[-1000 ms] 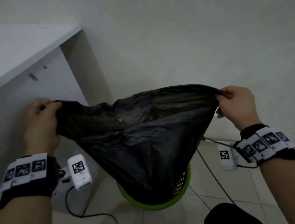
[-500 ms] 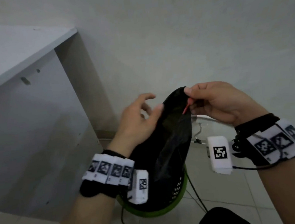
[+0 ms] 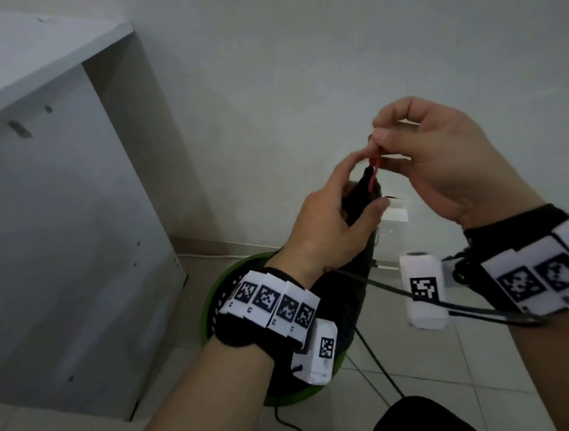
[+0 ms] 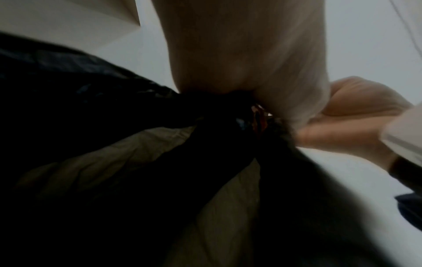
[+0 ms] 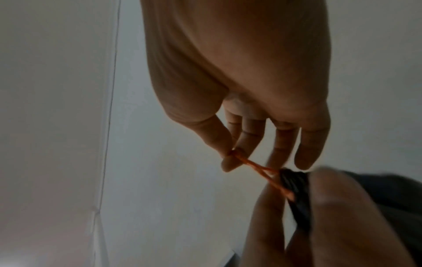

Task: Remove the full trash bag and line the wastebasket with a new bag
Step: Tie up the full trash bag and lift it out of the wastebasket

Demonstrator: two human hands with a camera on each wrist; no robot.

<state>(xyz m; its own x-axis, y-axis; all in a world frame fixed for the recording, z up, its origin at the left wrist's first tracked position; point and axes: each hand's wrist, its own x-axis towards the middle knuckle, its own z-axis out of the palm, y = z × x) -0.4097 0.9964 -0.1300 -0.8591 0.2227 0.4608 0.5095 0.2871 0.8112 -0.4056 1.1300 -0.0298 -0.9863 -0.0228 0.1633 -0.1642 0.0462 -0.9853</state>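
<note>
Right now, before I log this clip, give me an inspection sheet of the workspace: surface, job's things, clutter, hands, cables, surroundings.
Surface: pale tiled floor.
Job's things: black trash bag, neck gathered, its body in the green wastebasket; red drawstring stretched from the neck. New bag: nothing seen.
Clutter: nothing seen.
Hands: left hand grips the bag's gathered neck; right hand pinches the red drawstring between thumb and forefinger.
Cables: black cable runs from the right wrist's gear across the wastebasket; another trails over the floor; a white cord lies along the baseboard.
Surroundings: white cabinet on the left, plain white wall behind, white box by the wall.
</note>
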